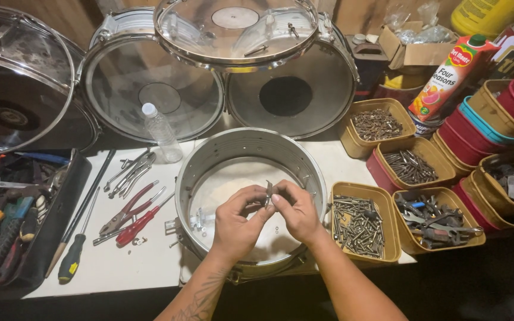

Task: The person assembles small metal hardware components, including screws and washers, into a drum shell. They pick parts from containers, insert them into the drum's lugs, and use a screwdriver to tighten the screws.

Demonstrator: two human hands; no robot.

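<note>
Both of my hands meet over an open metal drum shell [209, 156] lying flat on the white table [120, 267]. My left hand [236, 223] and my right hand [295, 211] pinch a small metal fitting [269, 191] between their fingertips. The fitting is narrow and stands upright between my thumbs. Small loose metal parts [198, 219] lie on the drum skin at the inside left of the shell.
Red-handled pliers [133, 219], wrenches [129, 172], screwdrivers [72, 255] and a plastic bottle [160, 131] lie left of the shell. An open tool case [7, 220] sits at far left. Tubs of screws [359, 226] and bolts [410, 166] stand right. Several drums [150, 89] lean behind.
</note>
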